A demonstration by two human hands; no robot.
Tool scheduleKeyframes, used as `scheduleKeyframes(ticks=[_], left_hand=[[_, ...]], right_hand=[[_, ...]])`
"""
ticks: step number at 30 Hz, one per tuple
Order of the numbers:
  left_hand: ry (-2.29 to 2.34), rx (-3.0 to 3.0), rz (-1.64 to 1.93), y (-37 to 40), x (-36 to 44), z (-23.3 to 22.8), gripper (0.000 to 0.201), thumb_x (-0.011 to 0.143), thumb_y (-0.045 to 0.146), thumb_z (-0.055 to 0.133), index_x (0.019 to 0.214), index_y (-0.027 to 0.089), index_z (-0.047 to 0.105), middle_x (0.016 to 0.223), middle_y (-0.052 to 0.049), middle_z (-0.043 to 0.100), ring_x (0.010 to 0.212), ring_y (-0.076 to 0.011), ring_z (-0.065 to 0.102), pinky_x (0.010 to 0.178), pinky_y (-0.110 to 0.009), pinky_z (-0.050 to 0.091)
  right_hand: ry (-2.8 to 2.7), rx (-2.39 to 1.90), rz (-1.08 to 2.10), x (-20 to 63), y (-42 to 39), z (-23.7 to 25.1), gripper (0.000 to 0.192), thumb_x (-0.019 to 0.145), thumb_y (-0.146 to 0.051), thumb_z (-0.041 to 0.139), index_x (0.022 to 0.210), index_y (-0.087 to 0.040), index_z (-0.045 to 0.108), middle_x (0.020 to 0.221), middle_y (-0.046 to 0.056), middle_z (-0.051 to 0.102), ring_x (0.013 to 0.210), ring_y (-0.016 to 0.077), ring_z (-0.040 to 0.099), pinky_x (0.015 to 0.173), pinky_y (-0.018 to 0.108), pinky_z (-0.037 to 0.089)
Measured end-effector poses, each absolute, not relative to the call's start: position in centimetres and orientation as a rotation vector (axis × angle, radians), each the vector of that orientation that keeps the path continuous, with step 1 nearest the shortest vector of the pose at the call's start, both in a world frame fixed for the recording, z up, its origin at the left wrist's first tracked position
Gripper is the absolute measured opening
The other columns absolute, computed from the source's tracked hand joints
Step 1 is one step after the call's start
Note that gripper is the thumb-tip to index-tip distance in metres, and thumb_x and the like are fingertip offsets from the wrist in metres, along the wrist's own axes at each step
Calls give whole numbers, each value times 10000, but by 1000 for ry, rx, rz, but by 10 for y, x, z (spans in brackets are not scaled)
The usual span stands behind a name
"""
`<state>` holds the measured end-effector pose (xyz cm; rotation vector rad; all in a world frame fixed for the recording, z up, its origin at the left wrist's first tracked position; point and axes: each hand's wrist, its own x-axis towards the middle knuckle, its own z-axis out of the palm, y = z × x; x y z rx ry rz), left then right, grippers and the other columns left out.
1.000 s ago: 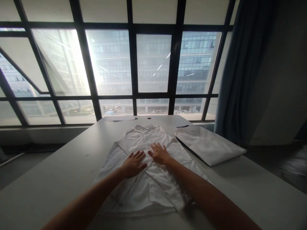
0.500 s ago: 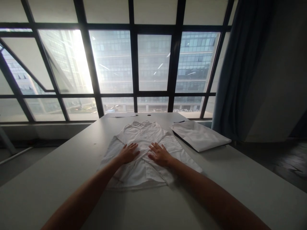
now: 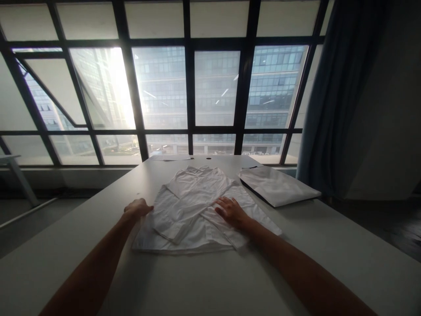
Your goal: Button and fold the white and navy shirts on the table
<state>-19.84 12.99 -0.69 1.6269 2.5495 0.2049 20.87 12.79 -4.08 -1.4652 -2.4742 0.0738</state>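
A white long-sleeved shirt (image 3: 194, 197) lies spread on the table, its collar toward the window and its sleeves folded across the body. At the shirt's left side edge, my left hand (image 3: 140, 207) is closed, its fingers curled onto the fabric there; the fingertips are partly hidden. My right hand (image 3: 232, 211) rests flat on the right half of the shirt, fingers stretched out, over a folded sleeve. Wrinkles run across the chest, and the hem faces me.
The shirt lies on a long pale table (image 3: 184, 281). To its right sits a flat white package-like item (image 3: 279, 186) with a dark underside. Thin white sheets (image 3: 171, 158) lie at the far end, before large windows. A blue curtain (image 3: 325, 109) hangs at the right.
My left hand has moved left from the middle of the shirt to its side edge and curled. My right hand stays on the shirt, slightly further right. The view has shifted a little left.
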Motion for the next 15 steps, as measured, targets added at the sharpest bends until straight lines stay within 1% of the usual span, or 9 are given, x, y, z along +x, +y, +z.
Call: scheduleKeyframes(ticks=[1,3,5,7,9,11,13,14,15], left_hand=[[2471,1616,245,129,-199,-6,463,749,607,632,703,146,636,804,-151,702,765,-282,681,655,-333,508],[2339,1591,301,125,-197,-4,406,687,525,733,610,168,556,670,-95,665,682,-249,658,586,-301,485],[2261,1555,323,122,-195,-3,400,651,449,783,572,177,502,601,-64,625,627,-218,626,547,-288,469],[2219,1529,349,118,-191,1,385,650,401,793,572,172,494,586,-51,609,582,-187,600,535,-285,468],[2191,1575,384,115,-183,8,333,694,369,756,591,160,519,618,-58,624,573,-178,601,538,-286,478],[2168,1679,407,112,-168,17,248,748,337,690,641,149,568,689,-79,661,623,-201,634,551,-288,489],[2153,1848,417,108,-145,26,152,780,292,623,756,143,635,803,-105,699,733,-238,668,583,-292,500],[2134,1944,429,106,-131,29,149,785,265,598,839,143,664,867,-114,712,798,-250,677,614,-294,507],[2100,2046,446,103,-116,31,202,785,239,578,931,144,680,923,-120,720,854,-256,680,655,-296,513]], right_hand=[[-2465,-1484,66,210,129,-42,571,1022,-526,248,1433,-207,484,1510,103,415,1425,246,306,1178,512,157],[-2463,-1507,61,211,130,-45,560,1027,-507,244,1407,-193,510,1493,113,437,1413,248,327,1175,514,165],[-2469,-1505,52,211,129,-47,544,1027,-500,256,1374,-193,541,1487,116,444,1405,250,340,1170,515,178],[-2466,-1495,38,210,129,-48,526,1026,-498,272,1348,-201,563,1478,118,455,1393,253,360,1163,517,197],[-2456,-1492,34,210,129,-48,515,1025,-498,286,1337,-205,572,1469,120,465,1380,257,379,1156,518,217],[-2450,-1483,42,211,130,-48,510,1024,-499,297,1335,-206,574,1466,123,468,1376,260,386,1155,516,227],[-2452,-1468,61,211,131,-48,508,1023,-498,301,1337,-207,575,1463,125,471,1378,258,388,1159,507,234],[-2456,-1460,69,212,131,-48,509,1023,-498,302,1338,-207,575,1461,125,474,1379,255,389,1160,500,238],[-2460,-1454,73,212,131,-48,510,1023,-498,301,1339,-207,576,1458,126,476,1379,254,390,1162,494,241]])
